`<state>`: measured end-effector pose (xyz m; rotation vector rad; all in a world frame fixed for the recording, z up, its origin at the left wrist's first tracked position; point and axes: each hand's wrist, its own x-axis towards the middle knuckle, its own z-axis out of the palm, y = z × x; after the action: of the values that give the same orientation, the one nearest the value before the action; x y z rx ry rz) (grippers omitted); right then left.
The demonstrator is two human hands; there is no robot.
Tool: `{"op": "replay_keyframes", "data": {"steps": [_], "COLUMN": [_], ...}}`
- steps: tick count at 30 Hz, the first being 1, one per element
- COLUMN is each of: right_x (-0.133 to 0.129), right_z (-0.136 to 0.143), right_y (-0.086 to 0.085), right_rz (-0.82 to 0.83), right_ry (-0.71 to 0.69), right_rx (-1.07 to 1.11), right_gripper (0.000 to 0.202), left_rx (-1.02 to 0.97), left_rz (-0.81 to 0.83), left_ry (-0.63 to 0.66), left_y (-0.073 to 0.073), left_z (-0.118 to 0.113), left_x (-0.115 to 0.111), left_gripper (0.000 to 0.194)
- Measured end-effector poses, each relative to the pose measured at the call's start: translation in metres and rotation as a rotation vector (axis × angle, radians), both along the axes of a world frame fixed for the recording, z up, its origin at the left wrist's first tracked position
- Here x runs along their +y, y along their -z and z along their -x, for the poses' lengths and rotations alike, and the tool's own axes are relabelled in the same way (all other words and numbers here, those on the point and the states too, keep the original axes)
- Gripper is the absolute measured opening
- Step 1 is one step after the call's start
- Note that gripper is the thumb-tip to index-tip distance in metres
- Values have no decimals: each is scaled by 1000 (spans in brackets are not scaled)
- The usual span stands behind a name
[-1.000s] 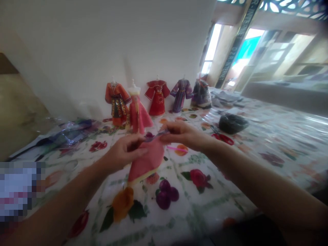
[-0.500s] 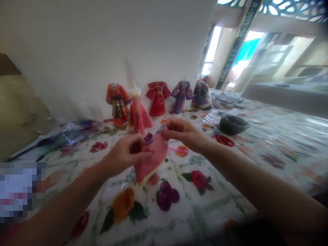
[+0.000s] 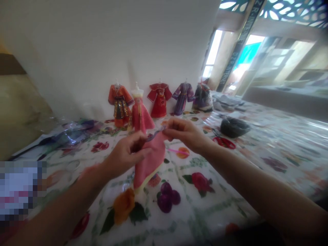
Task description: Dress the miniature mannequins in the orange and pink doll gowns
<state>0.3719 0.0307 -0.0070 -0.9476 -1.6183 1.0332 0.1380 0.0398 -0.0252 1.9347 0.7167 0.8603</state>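
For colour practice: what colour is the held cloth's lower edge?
The lower edge is pale yellow: head view.

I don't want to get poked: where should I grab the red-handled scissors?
Probably by the red handles, coming from the near side: they lie nearer you, while the dark blades seem to point away, left of the black bundle.

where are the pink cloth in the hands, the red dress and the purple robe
Pink cloth [image 3: 153,159]: head view, middle of the panel
Red dress [image 3: 159,101]: head view, upper skirt
Purple robe [image 3: 181,99]: head view, just below the waist
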Motion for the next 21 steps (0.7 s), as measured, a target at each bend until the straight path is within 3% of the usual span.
{"op": "replay_keyframes", "data": {"steps": [3, 8, 14, 21], "right_x": [0, -2, -3, -3], "right_z": [-2, -2, 6, 21], "right_y": [0, -6, -14, -19], "right_rz": [61, 103, 19, 27], "right_ry": [-15, -83, -116, -118], "right_rx": [68, 146, 19, -33], "right_gripper": [19, 20, 22, 25], "left_rx": [26, -21, -98, -128], "left_rz": [-50, -110, 36, 42], "left_ry": [-5, 129, 21, 92], "left_y": [-3, -7, -4, -2], "left_z": [1, 3, 2, -4], "left_x": [1, 2, 1, -4], "left_gripper": [25, 25, 22, 23]}}
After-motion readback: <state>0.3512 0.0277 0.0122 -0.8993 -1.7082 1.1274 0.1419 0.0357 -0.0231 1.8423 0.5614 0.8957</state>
